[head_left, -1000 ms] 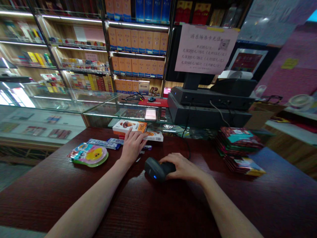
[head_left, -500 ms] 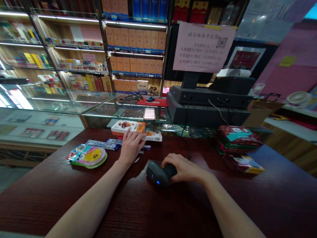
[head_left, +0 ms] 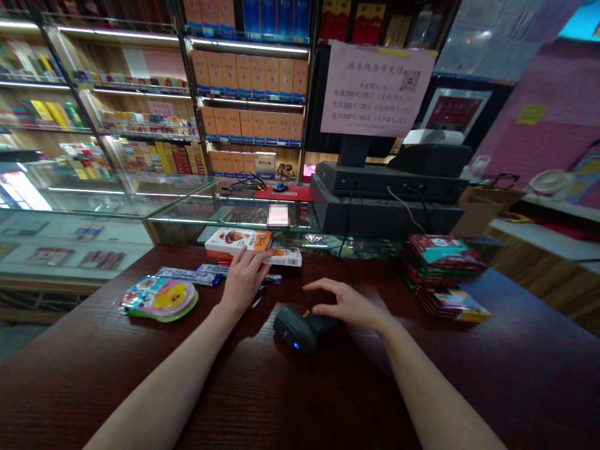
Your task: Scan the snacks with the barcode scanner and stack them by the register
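My left hand point(head_left: 242, 279) rests its outstretched fingers on the near edge of a white-and-orange Dove ice cream box point(head_left: 234, 242). A second white-and-orange box point(head_left: 287, 257) lies flat beside it to the right. Over the handle of a black barcode scanner point(head_left: 296, 329) is my right hand point(head_left: 347, 304), thumb and fingers apart and not wrapped round it. The scanner lies on the dark wood counter point(head_left: 262, 400), a blue light glowing on its head. Blue-and-white slim packets point(head_left: 190, 275) lie left of my left hand, behind a colourful blister-packed toy point(head_left: 162, 298).
Stacked dark red-and-green packets point(head_left: 443, 259) and a smaller pile of packets point(head_left: 452, 303) stand at the right. Behind the counter are a glass display case point(head_left: 220, 209), a black till point(head_left: 384, 194) with a paper sign point(head_left: 375, 90), and shelves of orange boxes point(head_left: 250, 76).
My right hand has opened and lifted off the scanner's handle, leaving it on the counter. My left hand stays on the box. The view has shifted slightly.
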Demonstrator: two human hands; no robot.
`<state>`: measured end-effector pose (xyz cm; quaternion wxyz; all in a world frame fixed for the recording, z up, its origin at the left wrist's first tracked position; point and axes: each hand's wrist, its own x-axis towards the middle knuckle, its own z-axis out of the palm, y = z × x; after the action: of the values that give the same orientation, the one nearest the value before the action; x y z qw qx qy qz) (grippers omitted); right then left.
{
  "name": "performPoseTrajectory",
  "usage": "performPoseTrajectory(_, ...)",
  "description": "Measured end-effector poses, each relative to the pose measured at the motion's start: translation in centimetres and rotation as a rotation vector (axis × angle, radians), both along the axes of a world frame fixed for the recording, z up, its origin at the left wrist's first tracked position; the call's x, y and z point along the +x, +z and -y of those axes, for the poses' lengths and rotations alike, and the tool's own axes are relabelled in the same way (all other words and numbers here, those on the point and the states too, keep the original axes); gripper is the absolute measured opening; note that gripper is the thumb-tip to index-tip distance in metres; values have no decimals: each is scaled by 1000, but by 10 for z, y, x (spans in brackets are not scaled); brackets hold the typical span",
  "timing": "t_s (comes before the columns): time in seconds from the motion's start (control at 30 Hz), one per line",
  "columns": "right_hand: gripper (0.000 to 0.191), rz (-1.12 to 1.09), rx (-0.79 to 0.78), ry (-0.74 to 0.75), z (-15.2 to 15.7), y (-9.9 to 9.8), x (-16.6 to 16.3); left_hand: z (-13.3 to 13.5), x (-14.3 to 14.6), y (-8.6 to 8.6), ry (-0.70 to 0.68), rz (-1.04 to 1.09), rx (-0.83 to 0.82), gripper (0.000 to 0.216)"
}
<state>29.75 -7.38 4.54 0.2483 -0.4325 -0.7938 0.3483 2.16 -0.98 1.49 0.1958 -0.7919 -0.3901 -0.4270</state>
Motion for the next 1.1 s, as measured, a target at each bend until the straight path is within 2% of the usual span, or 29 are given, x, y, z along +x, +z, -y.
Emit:
performPoseTrajectory(0.23, 35, -223, 31, -184, -13, -18, 1, 0, -5, 1, -54, 81, -16, 23)
performPoseTrajectory(0.43, 48, -439, -75, -288, -26, -34, 4, 0, -10, 1, -96, 165, -29, 23)
performPoseTrajectory(0.63, 61, -621, -116, -441, -31, -38, 5, 6, -10, 4, -166, 185, -64, 23)
performPoseTrajectory(0.8, 50, -763, -166, -583, -31, -37, 6, 12, -6, 5, -182, 181, -97, 24)
performPoseTrajectory(0.93, 42, -865, -265, -568, -31, -37, 6, 16, -2, 4, -205, 190, -84, 24)
performPoseTrajectory(1.1, 32, -925, -262, -557, -32, -33, 8, 14, -1, 3, -204, 227, -65, 25)
